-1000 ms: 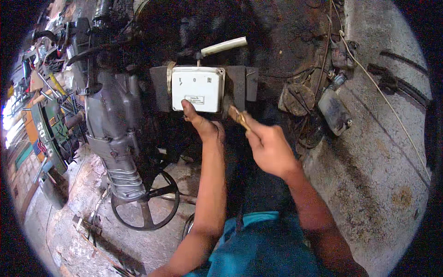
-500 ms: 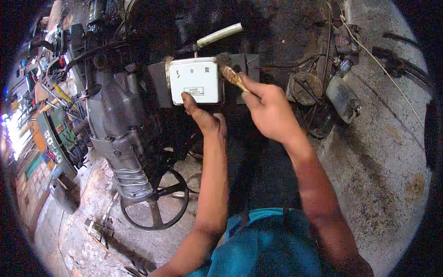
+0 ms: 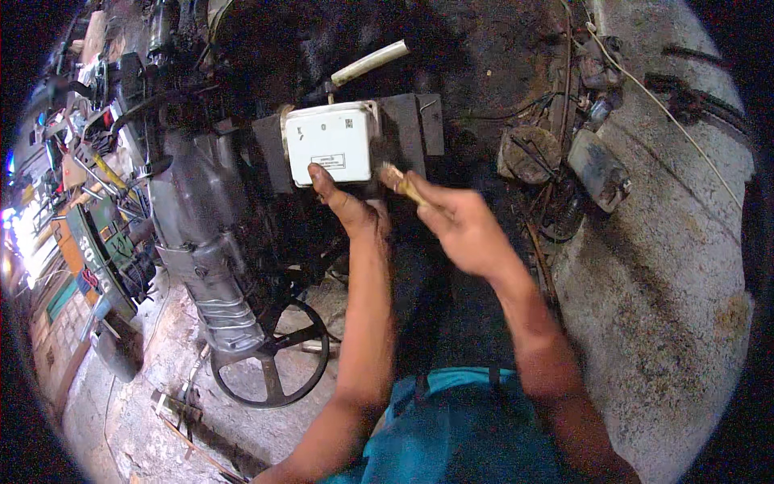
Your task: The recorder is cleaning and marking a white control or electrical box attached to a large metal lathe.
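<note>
A white square box-like part (image 3: 326,143) with rounded corners and a small printed label is above the middle of the view. My left hand (image 3: 351,208) grips its lower edge, thumb on the white face and fingers hidden behind. In my right hand (image 3: 455,222) is a paintbrush (image 3: 407,187) with a yellowish handle, its bristles pointing up and left, close to the box's lower right side. Whether the bristles touch the box I cannot tell. Behind the box lies a dark flat plate (image 3: 403,129), and a pale cylindrical handle (image 3: 371,63) rises above it.
Left of my arms stands a large grey gearbox-like casting (image 3: 197,218), with a black steering wheel (image 3: 272,355) below it. Tools and parts clutter the far left. At right a dirty plastic container (image 3: 598,171) and a round rusty can (image 3: 530,152) sit by a concrete floor (image 3: 669,323).
The brush in my right hand has moved down from the box's upper right corner to beside its lower right side. My left hand keeps hold of the box, which appears slightly farther left.
</note>
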Available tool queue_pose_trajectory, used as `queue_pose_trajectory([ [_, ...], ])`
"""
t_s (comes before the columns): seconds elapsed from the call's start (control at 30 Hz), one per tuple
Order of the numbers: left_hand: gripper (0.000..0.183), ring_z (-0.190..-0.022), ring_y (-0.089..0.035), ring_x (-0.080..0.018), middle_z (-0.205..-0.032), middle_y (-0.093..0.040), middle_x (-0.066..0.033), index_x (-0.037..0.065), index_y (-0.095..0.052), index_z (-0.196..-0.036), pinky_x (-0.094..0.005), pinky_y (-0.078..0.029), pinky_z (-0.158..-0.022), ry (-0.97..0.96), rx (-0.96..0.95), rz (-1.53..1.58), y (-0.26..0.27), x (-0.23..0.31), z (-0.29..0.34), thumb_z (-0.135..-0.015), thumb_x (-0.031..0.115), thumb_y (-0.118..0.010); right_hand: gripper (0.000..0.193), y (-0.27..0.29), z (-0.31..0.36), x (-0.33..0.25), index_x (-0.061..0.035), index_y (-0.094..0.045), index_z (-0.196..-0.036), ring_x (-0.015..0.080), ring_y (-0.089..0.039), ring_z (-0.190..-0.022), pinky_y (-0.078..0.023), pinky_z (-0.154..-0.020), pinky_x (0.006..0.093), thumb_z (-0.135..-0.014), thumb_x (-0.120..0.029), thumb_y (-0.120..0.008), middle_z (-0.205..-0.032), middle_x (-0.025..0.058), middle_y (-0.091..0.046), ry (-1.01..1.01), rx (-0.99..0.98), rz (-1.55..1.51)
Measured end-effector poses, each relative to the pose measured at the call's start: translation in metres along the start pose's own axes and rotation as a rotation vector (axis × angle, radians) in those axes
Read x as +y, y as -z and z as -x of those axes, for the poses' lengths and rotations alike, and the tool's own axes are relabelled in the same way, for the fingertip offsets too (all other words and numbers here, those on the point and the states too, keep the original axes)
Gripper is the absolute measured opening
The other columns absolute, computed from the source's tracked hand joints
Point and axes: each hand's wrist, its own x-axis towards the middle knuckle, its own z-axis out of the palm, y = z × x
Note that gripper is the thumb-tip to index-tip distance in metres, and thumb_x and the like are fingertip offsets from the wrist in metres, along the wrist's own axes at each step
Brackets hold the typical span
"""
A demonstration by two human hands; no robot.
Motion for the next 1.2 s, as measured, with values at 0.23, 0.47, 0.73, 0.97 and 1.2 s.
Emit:
queue_pose_trajectory([
  [0.23,0.076,-0.117,-0.056,-0.0267,-0.130,-0.057,-0.0089,0.008,-0.044,-0.142,-0.0436,-0.047,-0.099,-0.050,-0.009,0.013,0.000,-0.005,-0.001,-0.091,0.065,-0.053,0.043,0.009,-0.001,0.009,0.0059,-0.050,-0.138,0.0163,-0.056,-0.123,-0.040,-0.106,0.0291,-0.097,-0.006,-0.057,-0.136,0.0140,-0.060,0.013,-0.062,-0.013],
  [0.47,0.070,-0.107,-0.059,-0.0229,-0.123,-0.060,-0.0063,0.010,-0.049,-0.136,-0.0374,-0.051,-0.087,0.039,0.002,0.002,-0.009,0.003,-0.002,-0.091,0.062,-0.057,0.039,0.017,-0.007,-0.010,0.0035,-0.056,-0.134,0.0199,-0.060,-0.122,-0.044,-0.104,0.0304,-0.095,-0.005,-0.058,-0.131,0.0194,-0.063,-0.172,-0.081,-0.086],
  [0.73,0.073,-0.105,-0.059,-0.0211,-0.126,-0.060,-0.0043,0.014,-0.051,-0.136,-0.0357,-0.049,-0.084,0.160,0.067,-0.062,-0.027,0.020,0.009,-0.087,0.067,-0.058,0.040,0.009,-0.025,-0.005,0.0038,-0.054,-0.135,0.0236,-0.061,-0.121,-0.044,-0.103,0.0310,-0.096,-0.005,-0.056,-0.130,0.0204,-0.064,-0.049,0.075,-0.143],
  [0.97,0.064,-0.112,-0.060,-0.0240,-0.124,-0.063,-0.0075,0.012,-0.054,-0.133,-0.0419,-0.048,-0.093,0.240,-0.119,-0.073,-0.006,0.036,0.004,-0.093,0.061,-0.055,0.040,-0.003,-0.010,-0.012,0.0041,-0.055,-0.133,0.0278,-0.064,-0.116,-0.048,-0.098,0.0330,-0.095,-0.007,-0.058,-0.126,0.0231,-0.065,-0.140,0.110,-0.098],
  [1.2,0.043,-0.091,-0.055,-0.0134,-0.101,-0.063,-0.0036,0.002,-0.061,-0.115,-0.0278,-0.045,-0.081,0.121,-0.179,-0.902,0.045,0.091,0.046,-0.096,0.040,-0.064,0.041,-0.027,0.011,0.027,0.0008,-0.057,-0.133,0.0303,-0.070,-0.103,-0.052,-0.085,0.0356,-0.092,-0.005,-0.059,-0.114,0.0283,-0.065,0.080,0.158,0.063],
])
